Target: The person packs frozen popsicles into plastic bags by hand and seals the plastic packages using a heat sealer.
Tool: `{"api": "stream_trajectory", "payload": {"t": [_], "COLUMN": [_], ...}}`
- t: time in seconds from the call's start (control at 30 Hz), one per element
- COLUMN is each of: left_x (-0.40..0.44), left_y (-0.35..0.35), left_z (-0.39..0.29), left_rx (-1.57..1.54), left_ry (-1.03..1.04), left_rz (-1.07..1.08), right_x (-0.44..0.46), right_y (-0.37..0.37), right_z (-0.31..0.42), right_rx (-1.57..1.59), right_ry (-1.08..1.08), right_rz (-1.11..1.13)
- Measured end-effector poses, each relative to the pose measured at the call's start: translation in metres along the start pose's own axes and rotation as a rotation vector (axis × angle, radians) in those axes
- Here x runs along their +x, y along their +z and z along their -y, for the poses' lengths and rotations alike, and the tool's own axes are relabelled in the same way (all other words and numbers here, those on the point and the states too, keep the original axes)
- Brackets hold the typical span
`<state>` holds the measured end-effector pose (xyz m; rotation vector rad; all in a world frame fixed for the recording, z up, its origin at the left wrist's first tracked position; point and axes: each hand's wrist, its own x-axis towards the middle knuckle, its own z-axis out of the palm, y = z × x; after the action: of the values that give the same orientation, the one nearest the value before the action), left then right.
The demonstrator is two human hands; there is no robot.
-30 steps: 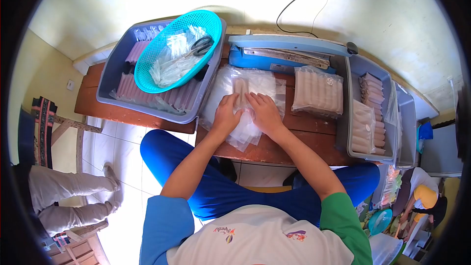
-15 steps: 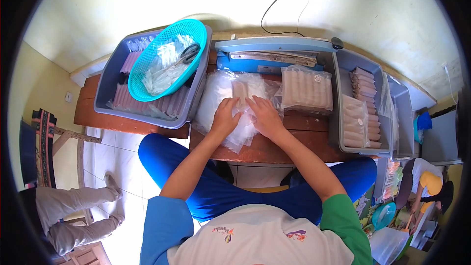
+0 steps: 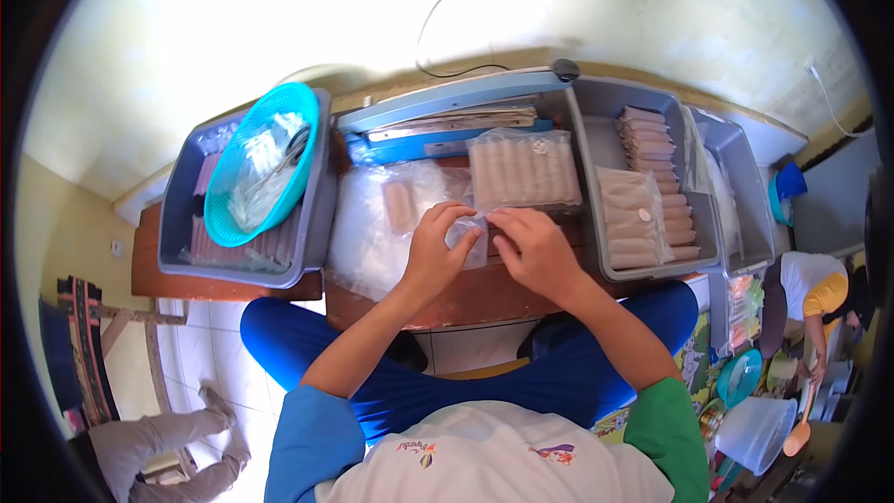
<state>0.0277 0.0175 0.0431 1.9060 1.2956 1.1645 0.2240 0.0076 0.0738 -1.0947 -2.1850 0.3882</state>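
My left hand [image 3: 436, 250] and my right hand [image 3: 537, 250] are close together over the front of the table, fingers curled in a pinch. Between them is a clear plastic bag [image 3: 478, 247], gripped near its upper edge. To the left lies a spread stack of clear plastic bags [image 3: 358, 237], with a small pinkish-brown packet [image 3: 399, 206] on top. Just beyond my right hand sits a clear bag filled with a row of pinkish-brown tubes [image 3: 524, 169]. Fingertips partly hide the gripped edge.
A blue sealer-like device with a long arm [image 3: 456, 98] stands at the back. On the left, a turquoise basket [image 3: 216, 194] with scissors [image 3: 296, 145] rests on a grey tub [image 3: 321, 168]. Grey tubs [image 3: 596, 121] with packed tubes stand right. Another person [image 3: 808, 293] bends at far right.
Both hands have moved right, off the bag stack, and now pinch a clear bag between them. The pinkish-brown packet is uncovered on the stack. The camera view has shifted.
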Motion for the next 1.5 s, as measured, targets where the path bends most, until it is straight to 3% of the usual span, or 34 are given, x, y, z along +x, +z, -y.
{"api": "stream_trajectory", "payload": {"t": [0.07,0.2,0.3,0.53,0.77,0.87,0.93,1.0,1.13,1.2,1.5], "left_x": [0.013,0.045,0.08,0.151,0.202,0.218,0.223,0.223,0.219,0.215,0.212], "left_y": [0.017,0.053,0.097,0.179,0.256,0.28,0.294,0.305,0.31,0.309,0.303], "left_z": [-0.014,-0.031,-0.036,-0.055,-0.065,-0.064,-0.06,-0.055,-0.042,-0.037,-0.044], "left_rx": [-0.048,-0.09,-0.109,-0.099,-0.119,-0.143,0.015,0.097,0.261,0.253,0.254], "left_ry": [-0.002,0.075,0.173,0.283,0.352,0.25,0.136,0.148,0.242,0.261,0.227], "left_rz": [0.051,0.111,0.14,0.141,0.18,0.262,0.384,0.451,0.66,0.664,0.693], "right_x": [-0.003,-0.015,-0.019,-0.024,-0.026,-0.033,-0.039,-0.044,-0.048,-0.045,-0.048], "right_y": [-0.02,-0.056,-0.091,-0.133,-0.158,-0.154,-0.151,-0.148,-0.139,-0.139,-0.136], "right_z": [-0.017,-0.061,-0.104,-0.191,-0.247,-0.261,-0.269,-0.278,-0.291,-0.283,-0.291], "right_rx": [-0.05,-0.124,-0.159,-0.268,-0.376,-0.391,-0.417,-0.343,-0.436,-0.451,-0.374], "right_ry": [0.049,0.193,0.375,0.562,0.694,0.716,0.692,0.698,0.638,0.729,0.709], "right_rz": [-0.157,-0.266,-0.333,-0.396,-0.295,-0.243,-0.239,-0.199,-0.074,0.039,0.009]}}
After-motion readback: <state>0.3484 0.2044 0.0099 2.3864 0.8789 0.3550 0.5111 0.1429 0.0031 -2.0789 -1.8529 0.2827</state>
